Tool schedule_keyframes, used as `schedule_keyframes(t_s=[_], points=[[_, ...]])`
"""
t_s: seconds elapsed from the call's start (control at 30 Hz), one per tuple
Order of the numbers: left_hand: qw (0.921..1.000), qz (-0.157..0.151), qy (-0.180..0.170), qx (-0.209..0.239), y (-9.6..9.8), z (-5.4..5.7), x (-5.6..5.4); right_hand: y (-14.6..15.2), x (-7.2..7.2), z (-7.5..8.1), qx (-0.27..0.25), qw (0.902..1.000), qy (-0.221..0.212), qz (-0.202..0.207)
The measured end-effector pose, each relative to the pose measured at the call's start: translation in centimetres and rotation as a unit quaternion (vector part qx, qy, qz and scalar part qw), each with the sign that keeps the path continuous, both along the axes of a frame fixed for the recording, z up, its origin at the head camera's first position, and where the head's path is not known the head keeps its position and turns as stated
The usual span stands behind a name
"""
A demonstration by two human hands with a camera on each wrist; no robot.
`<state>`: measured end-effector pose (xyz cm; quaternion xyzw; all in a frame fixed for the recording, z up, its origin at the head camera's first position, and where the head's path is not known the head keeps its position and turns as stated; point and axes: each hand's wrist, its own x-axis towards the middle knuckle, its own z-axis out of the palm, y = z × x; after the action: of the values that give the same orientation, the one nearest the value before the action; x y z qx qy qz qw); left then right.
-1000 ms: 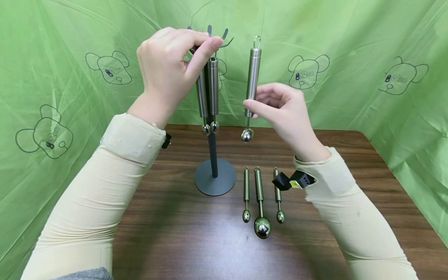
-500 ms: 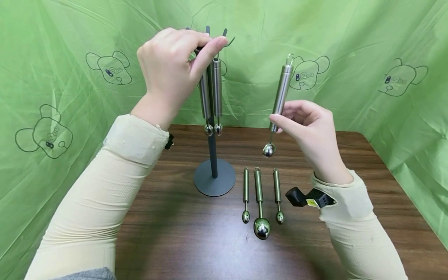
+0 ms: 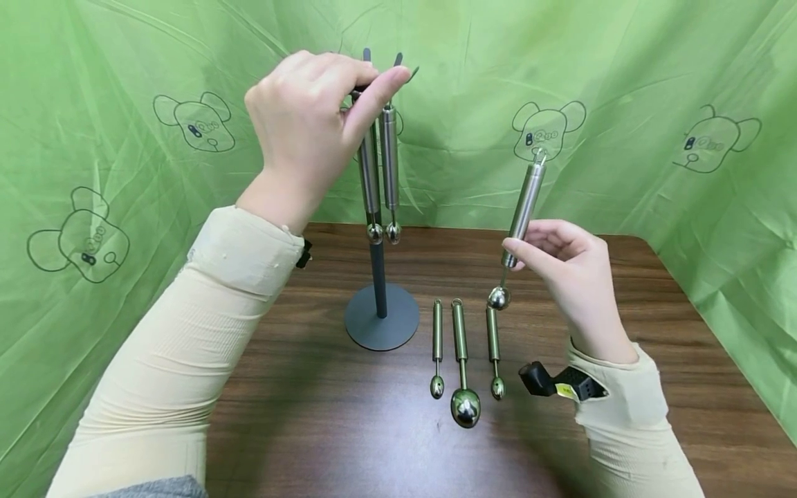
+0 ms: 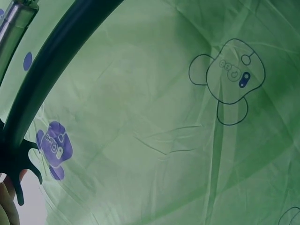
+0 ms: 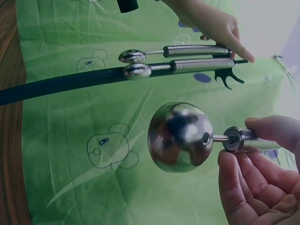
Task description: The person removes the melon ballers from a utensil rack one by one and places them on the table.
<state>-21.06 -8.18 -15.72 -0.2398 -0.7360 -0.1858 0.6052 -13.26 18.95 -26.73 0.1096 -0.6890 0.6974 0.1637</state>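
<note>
My right hand [image 3: 569,277] pinches a steel melon baller [image 3: 526,204] low on its handle, between thumb and fingers. Its loop points up and its scoop hangs down, above the tabletop and overlapping a lying scoop's handle in the head view. The right wrist view shows its round bowl [image 5: 180,136] close up, with a small hole near the stem. At the top of a dark grey hook stand [image 3: 381,277], my left hand [image 3: 308,121] grips the hook head, fingers curled and partly hidden. Just below that hand, two melon ballers hang from the hooks, one left [image 3: 369,173] and one right [image 3: 390,162].
Three scoops lie in a row on the wooden table [image 3: 311,415], right of the stand's round base: a small one [image 3: 438,339], a larger middle one [image 3: 461,339] and another small one [image 3: 495,346]. A green cloth [image 3: 623,69] with bear-head drawings surrounds the table.
My right hand has moved right and down with the melon baller, away from the stand. The hook head and hanging melon ballers have shifted slightly right under my left hand.
</note>
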Motion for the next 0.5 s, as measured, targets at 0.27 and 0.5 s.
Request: schedule_keyframes(t_s=[0.27, 0.5], points=[[0.9999, 0.000, -0.009, 0.006, -0.1, 0.1, 0.2, 1.0, 0.5, -2.1, -0.025, 0.9992, -0.024, -0.018], [0.9997, -0.003, -0.022, 0.000, -0.2, 0.3, 0.4, 1.5, 0.9, -3.8, -0.031, 0.9983, -0.036, -0.034]])
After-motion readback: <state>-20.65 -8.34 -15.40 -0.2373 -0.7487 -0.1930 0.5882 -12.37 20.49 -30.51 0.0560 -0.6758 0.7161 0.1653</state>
